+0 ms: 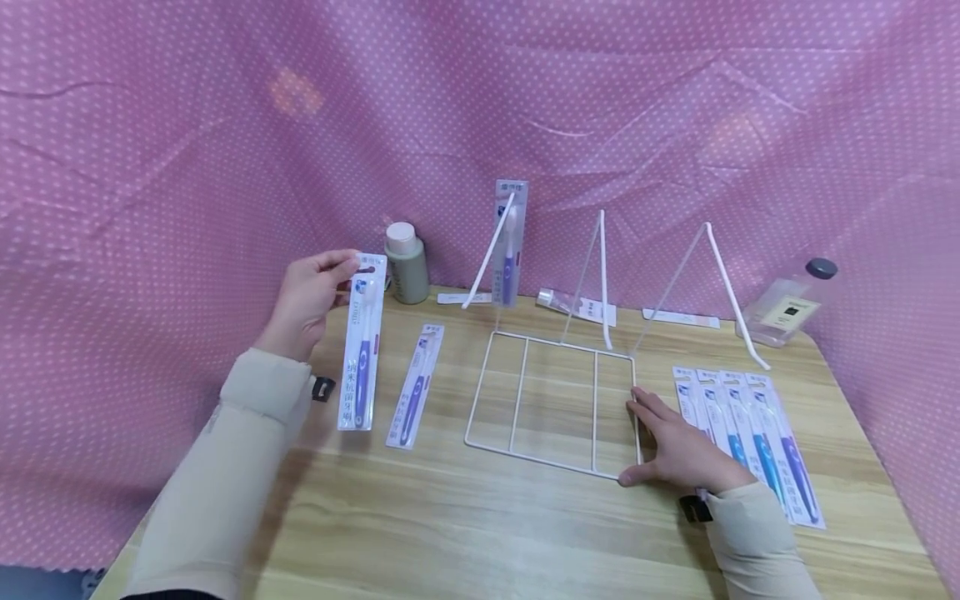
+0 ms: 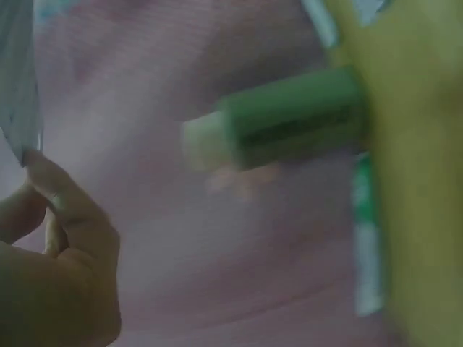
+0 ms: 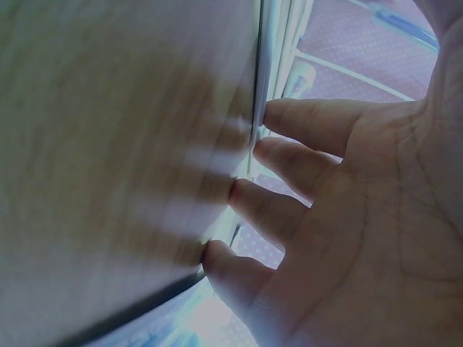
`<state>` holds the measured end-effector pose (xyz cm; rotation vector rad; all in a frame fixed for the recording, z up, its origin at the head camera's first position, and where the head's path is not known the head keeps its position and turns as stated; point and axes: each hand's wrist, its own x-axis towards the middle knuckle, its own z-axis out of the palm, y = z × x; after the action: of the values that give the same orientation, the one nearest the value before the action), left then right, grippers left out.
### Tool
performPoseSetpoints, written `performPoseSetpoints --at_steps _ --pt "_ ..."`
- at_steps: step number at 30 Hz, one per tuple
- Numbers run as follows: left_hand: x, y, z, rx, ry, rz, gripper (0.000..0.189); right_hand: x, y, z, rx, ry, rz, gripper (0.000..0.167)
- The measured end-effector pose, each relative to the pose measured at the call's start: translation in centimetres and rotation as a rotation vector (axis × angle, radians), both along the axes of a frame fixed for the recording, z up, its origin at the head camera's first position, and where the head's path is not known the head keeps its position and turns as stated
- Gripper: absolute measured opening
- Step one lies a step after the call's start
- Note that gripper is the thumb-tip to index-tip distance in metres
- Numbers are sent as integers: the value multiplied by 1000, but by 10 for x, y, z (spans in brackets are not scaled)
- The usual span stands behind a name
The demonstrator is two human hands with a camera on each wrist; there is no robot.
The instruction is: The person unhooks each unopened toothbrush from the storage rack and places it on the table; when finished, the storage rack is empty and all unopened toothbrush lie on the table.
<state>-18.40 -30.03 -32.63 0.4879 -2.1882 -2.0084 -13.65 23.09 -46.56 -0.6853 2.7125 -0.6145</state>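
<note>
My left hand point(image 1: 303, 296) pinches the upper corner of a packaged purple toothbrush point(image 1: 363, 342), held upright above the table's left side. In the left wrist view only an edge of this pack point(image 2: 18, 87) shows beyond the fingers. A second packaged toothbrush point(image 1: 415, 392) lies between it and a white wire rack point(image 1: 595, 408). Another packaged toothbrush point(image 1: 510, 267) stands upright at the rack's left prong. My right hand point(image 1: 678, 446) rests at the rack's right side, fingers spread and fingertips on the edge bar and wood. Several packaged toothbrushes point(image 1: 797, 467) lie in a row beyond it.
Behind the left hand stands a green bottle point(image 1: 409, 275) with a pale cap. A small tube point(image 1: 585, 305) and a slim white pack point(image 1: 681, 317) lie along the back edge. A transparent bottle point(image 1: 783, 308) leans at the far right. Pink dotted cloth point(image 1: 420, 100) surrounds the table.
</note>
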Motion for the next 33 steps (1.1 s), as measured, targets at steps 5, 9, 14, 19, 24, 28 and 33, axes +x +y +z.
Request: performPoseSetpoints --at_steps 5,9,14,19,24,28,33 --pt "-25 -9 -34 47 -127 -77 39 -1 0 -1 13 2 0 129" --pt "-39 -9 -58 62 -187 -100 14 -2 -1 -1 16 4 -2 128" --pt "-52 -7 -84 38 -237 -116 8 -1 -1 -1 12 -4 -4 128" --pt "-59 -3 -98 55 -294 -69 13 0 -2 1 10 8 5 127" --pt "-69 2 -110 89 -370 -19 16 1 -2 2 18 11 4 126" --pt "-72 4 -118 55 -407 -6 12 -1 -2 1 21 3 -2 126" --pt "-73 7 -123 49 -408 -36 10 -3 -1 -1 22 4 -5 127"
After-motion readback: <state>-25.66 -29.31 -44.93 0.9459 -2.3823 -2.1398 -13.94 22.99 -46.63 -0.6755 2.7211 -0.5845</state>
